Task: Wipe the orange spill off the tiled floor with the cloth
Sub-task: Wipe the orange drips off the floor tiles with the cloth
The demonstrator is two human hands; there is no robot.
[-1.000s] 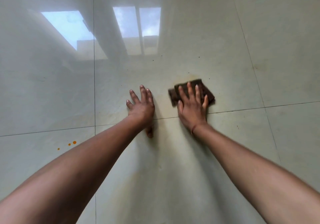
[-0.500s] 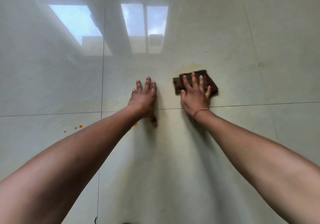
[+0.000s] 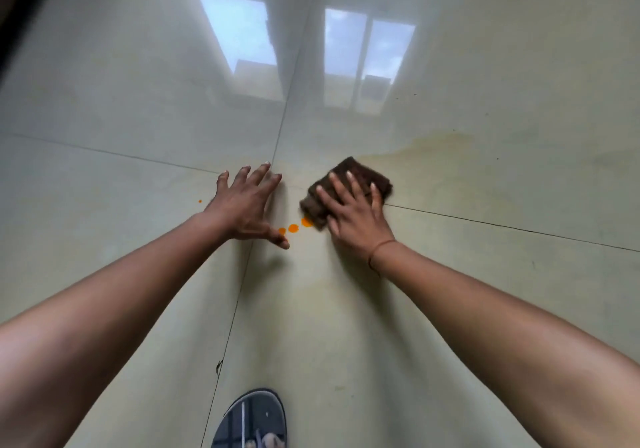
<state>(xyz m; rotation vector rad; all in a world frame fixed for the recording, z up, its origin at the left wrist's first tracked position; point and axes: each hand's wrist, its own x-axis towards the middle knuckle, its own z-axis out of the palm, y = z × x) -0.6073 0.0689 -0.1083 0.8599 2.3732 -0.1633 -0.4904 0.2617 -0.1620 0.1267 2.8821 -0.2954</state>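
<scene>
So the floor (image 3: 485, 302) is glossy pale tile, and there's a faint yellowish smear (image 3: 433, 149) spreading out toward 2 o'clock from the hands, looks like thinned-out residue to me. The right hand (image 3: 353, 215) is flat on the cloth (image 3: 349, 173), fingers spread wide, not gripping it, just pinning it down, probably so the pressure goes across the whole pad and it scrubs instead of bunching. The cloth is folded thick and sits right at the grout cross. The left hand (image 3: 247, 203) is empty, splayed on the tile at 9 o'clock of the cloth, likely a prop for body weight. The drops (image 3: 293, 228), bright orange, sit between the hands, one touching the cloth's edge at 7 o'clock. One tiny dot (image 3: 200, 201) sits further out at 9.
</scene>
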